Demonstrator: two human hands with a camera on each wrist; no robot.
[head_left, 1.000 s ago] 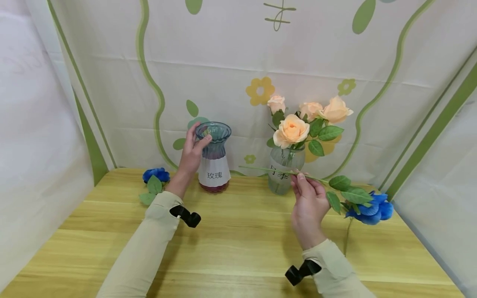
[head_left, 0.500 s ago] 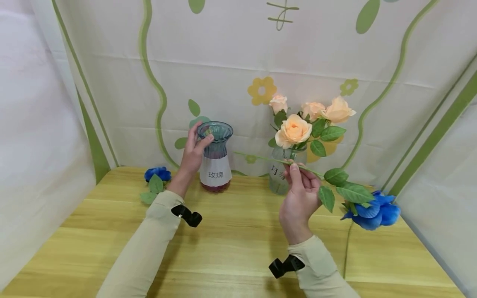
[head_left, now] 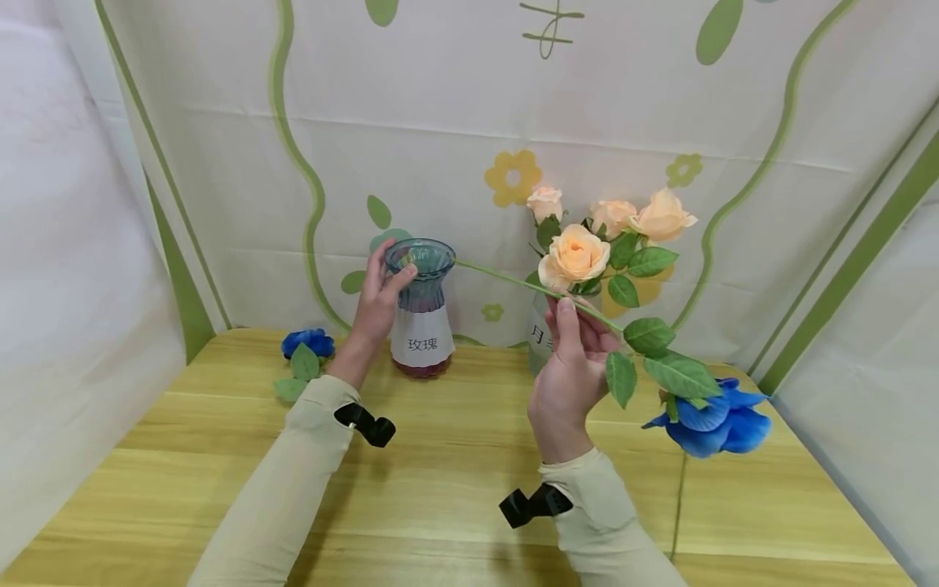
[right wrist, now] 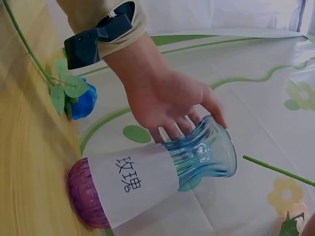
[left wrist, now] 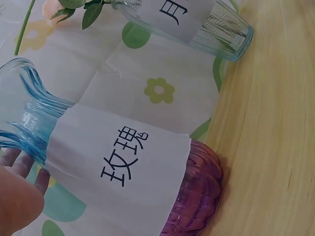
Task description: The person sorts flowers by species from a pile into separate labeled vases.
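My left hand (head_left: pixel 379 297) grips the flared neck of a blue-to-purple glass vase (head_left: pixel 423 300), thumb over the rim. The vase stands upright and wears a white paper label (left wrist: pixel 123 157) with black characters. My right hand (head_left: pixel 568 371) pinches the green stem of a blue artificial rose (head_left: pixel 715 420). Its bloom hangs low at the right, and the cut end of the stem (right wrist: pixel 275 169) points left, close to the vase's rim but apart from it in the right wrist view.
Behind my right hand stands a clear glass vase (left wrist: pixel 216 29) holding several peach roses (head_left: pixel 575 257). Another blue rose (head_left: pixel 308 342) lies on the wooden table (head_left: pixel 440 489) left of my left wrist. A printed white cloth (head_left: pixel 440 163) forms the backdrop.
My right hand has moved left and up with the blue rose, bringing its stem end from low between the vases to beside the coloured vase's rim. My left hand has kept its place.
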